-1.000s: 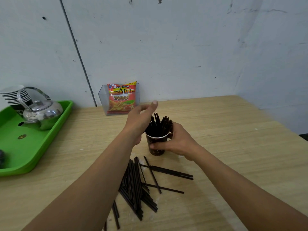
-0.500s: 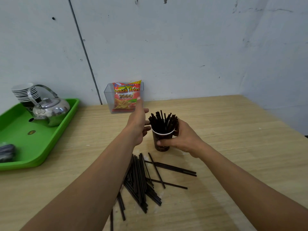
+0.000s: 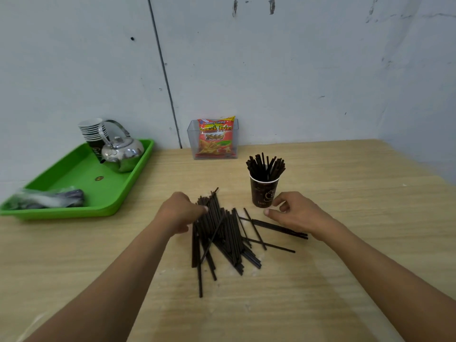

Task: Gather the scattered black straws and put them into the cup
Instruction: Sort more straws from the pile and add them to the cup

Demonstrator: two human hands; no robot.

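A dark paper cup (image 3: 263,193) stands upright on the wooden table (image 3: 345,206), with several black straws (image 3: 265,165) sticking out of it. A pile of loose black straws (image 3: 223,233) lies on the table in front of it, some fanned out to the right. My left hand (image 3: 181,213) is at the pile's upper left, fingers curled onto the straw ends there. My right hand (image 3: 294,214) sits just right of the cup's base, thumb and fingers loosely curled, holding nothing and apart from the cup.
A green tray (image 3: 61,208) at the left holds a metal kettle (image 3: 123,154), a stack of paper cups (image 3: 92,130) and a plastic-wrapped bundle (image 3: 47,198). A clear box with a snack packet (image 3: 214,139) stands against the wall.
My right hand has let go of the cup and dropped beside its base. My left hand has come down from beside the cup rim onto the pile of loose straws.
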